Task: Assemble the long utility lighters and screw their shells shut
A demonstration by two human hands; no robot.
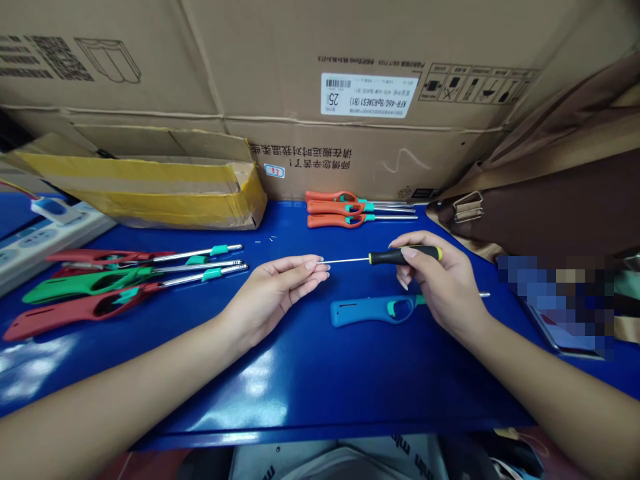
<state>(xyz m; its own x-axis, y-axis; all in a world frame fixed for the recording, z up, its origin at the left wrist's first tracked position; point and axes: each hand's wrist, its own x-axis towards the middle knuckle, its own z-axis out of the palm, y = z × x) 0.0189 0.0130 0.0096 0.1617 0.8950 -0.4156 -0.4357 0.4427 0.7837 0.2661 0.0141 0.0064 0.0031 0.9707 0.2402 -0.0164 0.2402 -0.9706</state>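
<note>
My right hand [440, 280] is closed around the black and yellow handle of a screwdriver [383, 257], held level above the table. The thin metal shaft points left, and its tip ends at the pinched fingers of my left hand [285, 287]. Whether a small screw sits between those fingertips is too small to tell. Just below the screwdriver lies a blue gas lighter [360, 312] with a teal trigger; my right hand partly hides its metal tube. A few tiny pale slivers [273, 239] rest on the table beyond my left hand.
Several red and green lighters [90, 283] lie at the left, beside a white power strip [55, 240]. Three orange lighters [333, 220] lie at the back against a large cardboard sheet [280, 67]. A yellow-taped box [175, 190] stands back left; a phone [565, 327] lies right.
</note>
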